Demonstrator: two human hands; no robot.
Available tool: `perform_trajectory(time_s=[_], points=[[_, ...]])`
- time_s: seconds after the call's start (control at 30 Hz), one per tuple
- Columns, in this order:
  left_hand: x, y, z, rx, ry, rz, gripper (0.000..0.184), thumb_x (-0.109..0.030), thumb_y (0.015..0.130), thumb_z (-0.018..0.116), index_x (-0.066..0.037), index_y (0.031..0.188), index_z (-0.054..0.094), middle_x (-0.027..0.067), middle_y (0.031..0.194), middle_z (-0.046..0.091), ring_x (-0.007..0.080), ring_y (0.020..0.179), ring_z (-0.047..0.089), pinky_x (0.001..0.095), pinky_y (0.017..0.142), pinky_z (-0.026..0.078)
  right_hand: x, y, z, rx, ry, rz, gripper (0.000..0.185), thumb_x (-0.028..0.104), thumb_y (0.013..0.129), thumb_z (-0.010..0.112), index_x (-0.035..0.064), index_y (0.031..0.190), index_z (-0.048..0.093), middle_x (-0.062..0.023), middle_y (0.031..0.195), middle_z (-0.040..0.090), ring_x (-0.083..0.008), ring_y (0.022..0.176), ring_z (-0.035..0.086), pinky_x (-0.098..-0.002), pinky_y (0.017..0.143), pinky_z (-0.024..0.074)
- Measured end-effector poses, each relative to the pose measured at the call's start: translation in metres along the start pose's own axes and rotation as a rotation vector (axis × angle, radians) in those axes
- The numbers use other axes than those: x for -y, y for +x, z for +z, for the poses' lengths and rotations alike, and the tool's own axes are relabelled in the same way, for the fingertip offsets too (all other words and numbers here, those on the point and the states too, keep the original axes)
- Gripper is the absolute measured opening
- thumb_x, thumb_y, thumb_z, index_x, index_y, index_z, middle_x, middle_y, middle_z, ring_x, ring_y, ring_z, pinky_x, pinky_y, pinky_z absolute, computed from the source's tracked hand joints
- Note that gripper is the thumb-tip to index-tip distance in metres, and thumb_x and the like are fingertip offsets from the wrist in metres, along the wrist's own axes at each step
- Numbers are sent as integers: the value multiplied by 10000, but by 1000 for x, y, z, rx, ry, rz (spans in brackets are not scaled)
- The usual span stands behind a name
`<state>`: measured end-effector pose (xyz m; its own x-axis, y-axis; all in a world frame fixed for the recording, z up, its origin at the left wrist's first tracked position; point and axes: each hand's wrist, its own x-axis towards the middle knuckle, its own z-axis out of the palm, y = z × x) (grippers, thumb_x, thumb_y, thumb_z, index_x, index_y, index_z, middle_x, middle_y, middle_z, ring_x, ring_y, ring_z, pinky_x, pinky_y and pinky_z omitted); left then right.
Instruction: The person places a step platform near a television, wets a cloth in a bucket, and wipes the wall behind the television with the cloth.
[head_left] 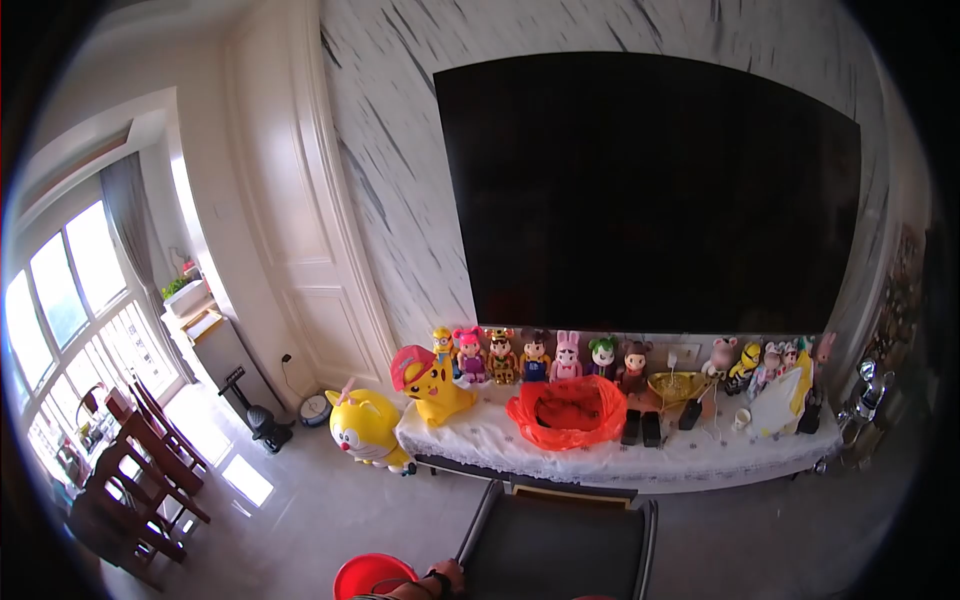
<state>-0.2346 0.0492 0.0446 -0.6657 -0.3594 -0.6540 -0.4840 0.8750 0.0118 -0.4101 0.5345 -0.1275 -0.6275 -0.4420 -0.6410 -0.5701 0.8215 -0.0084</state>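
The red basin (366, 574) is seen at the bottom, its contents unclear. Beside it, the left hand (446, 574) is placed near the dark panel's (555, 545) left edge; its grip cannot be told. Something dark is held in the red bag (600, 428) on the clothed surface (470, 441). Open floor (310, 525) is left leftward.

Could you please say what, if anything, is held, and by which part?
It cannot be told: the left hand shows near the red basin and dark panel, but its grip is unclear. No right hand shows.
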Motion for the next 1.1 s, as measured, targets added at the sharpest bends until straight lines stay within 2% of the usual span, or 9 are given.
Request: perform_trajectory(time_s=[0.1,0.13,0.27,0.43,0.47,0.57,0.67,1.0,1.1], points=[[-7,-7,-11,4,61,31,336,-413,709,596,-132,883,655,88,869,638,280,821,619,409,678,517,-9,37,24,-78,-49,-46,404,324,866,400,-4,1047,551,-199,987,597,-385,969,544,-653,868,289],[-9,-6,-13,-1,51,25,343,-422,689,614,-134,871,655,83,870,638,277,817,619,409,676,516,-12,43,42,-200,-46,-22,440,296,901,259,38,1021,595,-167,959,619,-366,952,562,-733,840,201],[-27,-20,-23,-17,193,-8,259,-329,648,622,-179,851,679,48,874,642,249,855,620,407,694,518,25,-39,-70,-218,321,103,509,327,916,268,-56,878,600,-257,933,580,-382,957,521,-499,968,268],[-28,-7,-20,127,307,22,296,-397,640,681,-212,871,673,27,945,620,249,950,575,420,731,506,41,-74,-120,-352,471,190,564,337,925,284,-177,1009,503,-358,1128,444,-445,1090,407,-501,988,228],[-20,-3,-1,-74,181,-28,200,-258,716,587,-111,832,658,106,883,630,279,833,623,398,669,516,40,-78,-145,-85,563,249,722,420,876,405,-209,1203,267,-397,1245,283,-478,1186,287,-420,1032,235],[-53,-39,-63,-28,-63,-184,307,-271,729,573,-49,941,589,157,912,622,286,859,617,414,742,493,40,-75,-134,-329,726,276,517,260,838,537,-154,1050,309,-382,1032,450,-490,997,453,-453,852,394],[-35,-20,-28,-229,-356,-358,390,-321,694,640,-36,939,536,172,877,619,330,856,599,417,765,475,44,-71,-131,-443,777,323,442,200,809,579,-95,974,294,-337,923,491,-476,893,502,-467,764,421],[-30,-82,22,-460,-1001,-365,384,-209,704,628,-108,1051,497,141,814,618,323,783,609,409,679,484,37,-59,-127,-381,696,337,547,297,807,575,-120,1033,301,-335,995,485,-436,952,510,-449,834,415],[-39,-144,12,-504,-1081,-334,369,-218,706,619,-93,1033,506,154,818,615,317,798,610,403,677,480,26,-42,-116,-296,619,329,781,309,817,553,-226,1190,123,-378,1106,433,-427,1033,486,-413,887,403]])
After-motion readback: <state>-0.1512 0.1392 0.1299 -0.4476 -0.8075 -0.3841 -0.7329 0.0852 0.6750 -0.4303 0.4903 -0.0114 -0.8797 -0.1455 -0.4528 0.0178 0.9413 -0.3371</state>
